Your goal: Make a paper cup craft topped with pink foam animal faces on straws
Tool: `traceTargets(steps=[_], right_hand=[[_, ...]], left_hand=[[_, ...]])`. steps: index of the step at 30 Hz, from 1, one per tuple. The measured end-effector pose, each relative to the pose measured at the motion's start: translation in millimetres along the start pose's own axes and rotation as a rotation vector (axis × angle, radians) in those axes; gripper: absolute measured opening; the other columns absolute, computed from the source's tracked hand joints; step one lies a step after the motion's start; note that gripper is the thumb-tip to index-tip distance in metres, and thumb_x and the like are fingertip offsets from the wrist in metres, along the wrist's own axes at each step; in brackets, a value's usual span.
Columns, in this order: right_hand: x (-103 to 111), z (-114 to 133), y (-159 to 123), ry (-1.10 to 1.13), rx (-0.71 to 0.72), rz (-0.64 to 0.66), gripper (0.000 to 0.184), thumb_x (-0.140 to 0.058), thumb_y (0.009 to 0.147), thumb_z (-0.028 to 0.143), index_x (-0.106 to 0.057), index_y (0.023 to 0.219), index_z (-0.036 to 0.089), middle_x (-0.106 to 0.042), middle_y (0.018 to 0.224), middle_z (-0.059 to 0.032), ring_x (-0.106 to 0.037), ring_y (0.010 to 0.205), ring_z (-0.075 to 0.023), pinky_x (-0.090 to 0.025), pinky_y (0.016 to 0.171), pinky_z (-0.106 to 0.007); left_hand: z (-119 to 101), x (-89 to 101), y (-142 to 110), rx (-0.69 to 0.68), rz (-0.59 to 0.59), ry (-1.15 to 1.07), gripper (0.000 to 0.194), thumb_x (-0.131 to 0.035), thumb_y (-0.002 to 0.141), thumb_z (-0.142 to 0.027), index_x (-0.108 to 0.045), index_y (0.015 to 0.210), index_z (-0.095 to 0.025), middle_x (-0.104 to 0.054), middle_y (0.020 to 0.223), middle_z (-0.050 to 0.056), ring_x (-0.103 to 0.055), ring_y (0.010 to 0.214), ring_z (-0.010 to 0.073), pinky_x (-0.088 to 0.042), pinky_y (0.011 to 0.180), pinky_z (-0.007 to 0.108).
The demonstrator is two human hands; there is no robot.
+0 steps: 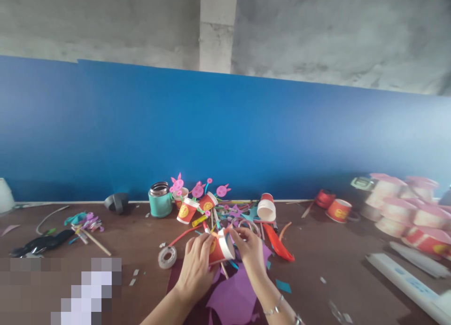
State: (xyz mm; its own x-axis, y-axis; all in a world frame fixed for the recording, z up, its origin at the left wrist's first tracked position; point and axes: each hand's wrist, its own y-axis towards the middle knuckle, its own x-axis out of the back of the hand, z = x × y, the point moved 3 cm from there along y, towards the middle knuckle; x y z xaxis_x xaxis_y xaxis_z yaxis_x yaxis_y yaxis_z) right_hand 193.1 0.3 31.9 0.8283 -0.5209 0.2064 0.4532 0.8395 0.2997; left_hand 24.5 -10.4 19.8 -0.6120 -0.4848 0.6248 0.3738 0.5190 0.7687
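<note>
My left hand [197,261] is closed round a red paper cup [216,251] with a white rim, tipped on its side with its mouth to the right. At that mouth my right hand [249,247] has its thumb and fingers pinched together; whatever lies between them is too small to make out. Under both hands spreads a cut purple sheet [234,292]. Just beyond stand red cups bearing pink pig-face cutouts, one cup [188,211] leaning. A roll of clear tape [167,257] lies left of my left hand.
A teal thermos [160,200] stands near the blue partition [225,137]. Another paper cup [267,208] and a red-orange strip [278,243] lie right of centre. Stacked cups [398,212] with pink tops fill the far right, behind a long white box [405,285]. Craft scraps [86,220] lie left.
</note>
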Motion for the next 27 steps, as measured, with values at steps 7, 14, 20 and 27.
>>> traceTargets(steps=[7, 14, 20, 27], right_hand=[[0, -3, 1, 0.074, -0.121, 0.056, 0.040, -0.069, 0.061, 0.053, -0.070, 0.070, 0.015, -0.065, 0.058, -0.0050, -0.058, 0.055, -0.0212, -0.042, 0.048, -0.027], [-8, -1, -1, 0.393, -0.140, 0.141, 0.036, -0.073, 0.060, 0.049, -0.065, 0.070, 0.016, -0.065, 0.064, -0.0037, -0.058, 0.058, -0.0184, -0.044, 0.051, -0.026], [0, 4, 3, 0.472, -0.137, 0.091, 0.031, -0.077, 0.057, 0.043, -0.059, 0.061, 0.018, -0.058, 0.058, 0.0017, -0.052, 0.053, -0.0127, -0.042, 0.050, -0.024], [-1, 13, 6, 0.383, -0.096, 0.170, 0.028, -0.075, 0.060, 0.041, -0.063, 0.063, 0.016, -0.061, 0.060, -0.0016, -0.054, 0.057, -0.0160, -0.043, 0.052, -0.026]], left_hand=[[2, -1.2, 0, 0.022, 0.022, -0.042, 0.054, -0.055, 0.070, -0.013, -0.040, 0.121, -0.013, -0.057, 0.111, 0.016, -0.053, 0.106, 0.0284, -0.040, 0.089, 0.045], [2, -2.8, 3, 0.107, 0.073, -0.106, 0.057, -0.058, 0.073, -0.022, -0.037, 0.125, -0.013, -0.056, 0.115, 0.018, -0.053, 0.107, 0.0303, -0.039, 0.089, 0.048], [3, 5.4, 3, 0.196, 0.224, -0.451, 0.061, -0.052, 0.073, -0.026, -0.037, 0.131, -0.016, -0.051, 0.127, 0.016, -0.047, 0.116, 0.0311, -0.035, 0.096, 0.049], [38, -0.6, 38, 0.723, 0.181, -1.203, 0.040, -0.052, 0.080, -0.041, -0.063, 0.102, -0.009, -0.065, 0.083, 0.009, -0.060, 0.076, 0.0181, -0.046, 0.071, 0.030]])
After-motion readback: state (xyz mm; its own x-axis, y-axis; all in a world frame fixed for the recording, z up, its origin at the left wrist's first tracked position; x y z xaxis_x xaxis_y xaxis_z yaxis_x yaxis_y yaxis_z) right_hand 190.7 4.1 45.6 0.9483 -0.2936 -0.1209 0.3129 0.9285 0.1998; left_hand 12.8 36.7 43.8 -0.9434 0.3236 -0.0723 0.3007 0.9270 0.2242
